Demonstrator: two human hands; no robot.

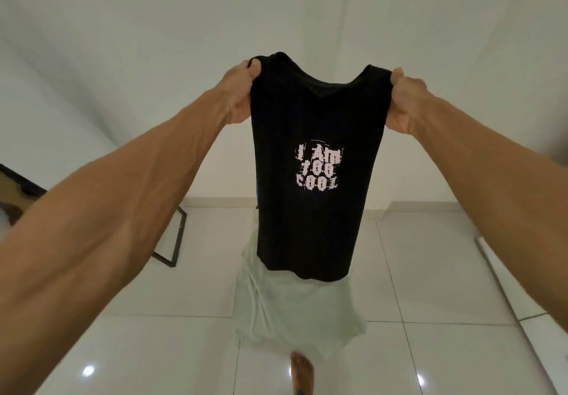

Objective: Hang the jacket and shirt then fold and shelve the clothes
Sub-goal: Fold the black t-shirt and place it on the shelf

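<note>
- Black frame [179, 235] leans low to the left of the tee, against the wall, foot on the floor tiles [172, 348]. Not part of the job as far as I can tell.
- Left hand [241, 93] is at the tee's left shoulder, fingers curled tight into a fist w/ fabric bunched inside. Thumb side up, arm stretched fwd.
- Black tee [310, 219] hangs in the air between both hands, held up by the shoulders, neck opening on top, hem dangling free. White print faces the person, reads roughly "I Am Too Cool". Sleeves seem tucked or hidden behind the body; can't tell which.
- Pale cloth [295, 308] lies on the tiles right under the tee's hem, partly covered by it from here. Prob. another garment waiting its turn.
- A bare foot [301, 367] shows below that cloth.
- Right hand [402, 99] is at the tee's right shoulder, same closed grip on a pinch of fabric.
- Step, my guess: folding phase, tee shaken out and squared before the fold.
- Next calls for a flat surface or a mid-air fold: bring both shoulders together evenly, keep the hem off the floor cloth. No shelf in sight.
</note>
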